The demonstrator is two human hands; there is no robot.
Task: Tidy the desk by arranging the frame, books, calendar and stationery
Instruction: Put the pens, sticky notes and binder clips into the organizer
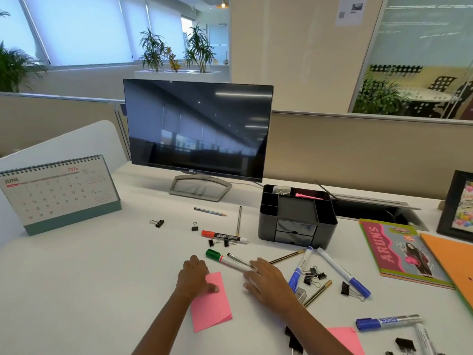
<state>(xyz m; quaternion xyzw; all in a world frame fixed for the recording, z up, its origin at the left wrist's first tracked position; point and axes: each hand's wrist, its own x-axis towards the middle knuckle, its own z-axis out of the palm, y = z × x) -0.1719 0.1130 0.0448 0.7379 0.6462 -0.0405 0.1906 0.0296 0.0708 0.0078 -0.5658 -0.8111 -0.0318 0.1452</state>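
My left hand (194, 275) pinches the top left edge of a pink sticky note pad (213, 307) lying on the white desk (89, 278), its thumb on top of the pad. My right hand (266, 279) lies flat with fingers spread, fingertips at the white barrel of a green-capped marker (217, 257) and a thin pen (239, 260). A red-capped marker (222, 236), pencils (210, 211) and binder clips (313, 275) are scattered around. A black organiser (298, 216) stands behind them. The calendar (60, 194) stands at left, books (401, 252) lie at right, and the frame (458, 210) is at the right edge.
A dark monitor (197, 129) stands at the back centre on its stand. Blue markers (343, 271) and a second pink pad (348, 340) lie at the front right. An orange folder (453, 262) overlaps the books. A partition wall (358, 155) closes the desk's far side.
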